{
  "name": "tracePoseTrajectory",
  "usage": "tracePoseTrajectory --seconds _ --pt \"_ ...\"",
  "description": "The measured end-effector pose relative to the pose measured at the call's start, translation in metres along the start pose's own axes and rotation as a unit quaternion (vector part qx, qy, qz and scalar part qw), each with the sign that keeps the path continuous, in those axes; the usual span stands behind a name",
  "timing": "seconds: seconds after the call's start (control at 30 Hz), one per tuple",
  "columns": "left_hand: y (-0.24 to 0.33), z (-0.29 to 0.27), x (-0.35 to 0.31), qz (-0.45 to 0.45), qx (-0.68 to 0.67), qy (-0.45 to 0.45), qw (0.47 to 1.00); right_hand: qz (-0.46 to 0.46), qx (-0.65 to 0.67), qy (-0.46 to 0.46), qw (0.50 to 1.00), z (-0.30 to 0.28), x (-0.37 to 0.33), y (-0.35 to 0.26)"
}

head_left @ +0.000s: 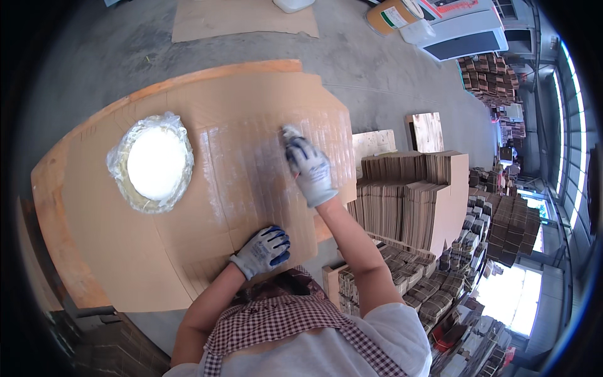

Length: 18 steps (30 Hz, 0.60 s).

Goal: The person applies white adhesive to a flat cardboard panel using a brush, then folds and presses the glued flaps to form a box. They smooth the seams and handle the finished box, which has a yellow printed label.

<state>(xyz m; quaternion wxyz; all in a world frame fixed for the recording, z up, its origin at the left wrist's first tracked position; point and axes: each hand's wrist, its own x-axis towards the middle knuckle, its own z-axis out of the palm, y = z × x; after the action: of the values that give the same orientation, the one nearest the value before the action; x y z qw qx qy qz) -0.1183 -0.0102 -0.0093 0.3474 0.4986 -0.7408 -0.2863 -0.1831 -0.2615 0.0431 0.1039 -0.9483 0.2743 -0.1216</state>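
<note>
A large cardboard sheet (188, 251) lies over a wooden tabletop (47, 217) in front of me. Shiny, wet-looking streaks cover its right half. My right hand (309, 168), in a white and blue work glove, grips a whitish crumpled wad (290, 132) against the streaked part; the wad's exact kind is unclear. Near the sheet's front edge my gloved left hand (262, 252) rests flat, fingers apart, holding nothing. Farther left stands a round container (129, 135) wrapped in clear crinkled plastic, with a bright white surface inside.
To the right stand stacks of flat cardboard (396, 213), with bundled cardboard (433, 295) beyond them. Wooden boards (427, 132) are on the concrete floor. At the far right are a brown drum (392, 16) and a white machine (468, 34). Another cardboard sheet (245, 19) lies at the back.
</note>
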Motion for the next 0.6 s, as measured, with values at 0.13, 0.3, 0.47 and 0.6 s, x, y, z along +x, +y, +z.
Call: tracePoseTrajectory --seconds 0.13,0.3,0.47,0.6 --pt "0.000 0.004 -0.002 0.011 -0.008 0.009 1.000 -0.015 -0.028 -0.011 0.999 0.005 0.005 0.010" --pt "-0.001 0.003 0.000 0.016 -0.012 0.023 1.000 0.218 0.004 0.067 0.974 -0.025 0.019 0.052" --pt "-0.005 0.004 -0.001 0.034 0.001 0.012 0.999 0.316 0.276 0.088 0.904 -0.024 -0.038 -0.012" --pt "-0.001 0.002 0.003 0.028 0.011 0.035 0.999 0.383 0.195 0.108 0.896 -0.023 -0.045 0.030"
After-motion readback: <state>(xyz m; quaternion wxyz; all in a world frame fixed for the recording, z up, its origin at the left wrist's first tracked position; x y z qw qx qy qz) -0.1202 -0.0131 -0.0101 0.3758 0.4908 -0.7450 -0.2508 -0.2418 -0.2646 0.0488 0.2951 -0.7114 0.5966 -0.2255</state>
